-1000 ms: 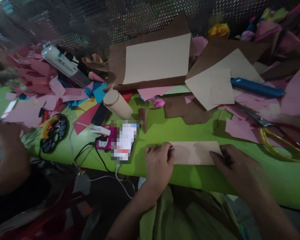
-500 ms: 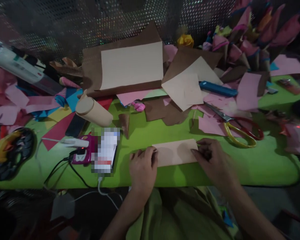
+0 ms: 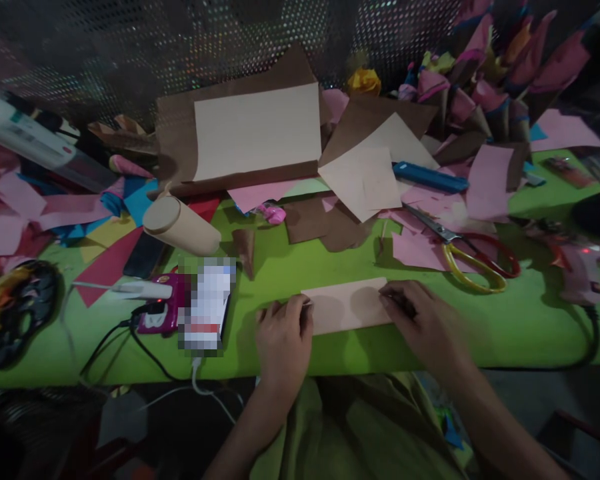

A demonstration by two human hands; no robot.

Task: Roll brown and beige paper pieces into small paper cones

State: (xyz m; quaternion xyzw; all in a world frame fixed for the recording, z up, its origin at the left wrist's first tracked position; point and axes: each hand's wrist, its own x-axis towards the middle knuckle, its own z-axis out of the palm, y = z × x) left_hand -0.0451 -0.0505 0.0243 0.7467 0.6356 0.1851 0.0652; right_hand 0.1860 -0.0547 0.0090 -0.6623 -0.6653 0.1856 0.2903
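Observation:
A folded tan paper strip [image 3: 347, 305] lies flat on the green table [image 3: 300, 267] near its front edge. My left hand [image 3: 283, 337] presses on the strip's left end with fingers curled down onto it. My right hand [image 3: 423, 319] holds the right end, fingers bent over the edge. Both hands pin the paper against the table.
Yellow-handled scissors [image 3: 473, 259] lie right of the strip. A blue cutter [image 3: 427, 177], brown and tan sheets [image 3: 257, 130], pink scraps and paper cones crowd the back. A paper roll [image 3: 180, 225], a phone [image 3: 207, 303] with cables and a glue gun [image 3: 577, 267] lie around.
The view swung right, so another person's arm at left left the picture. My hands stay on the strip's two ends, right fingers shifting slightly along the edge.

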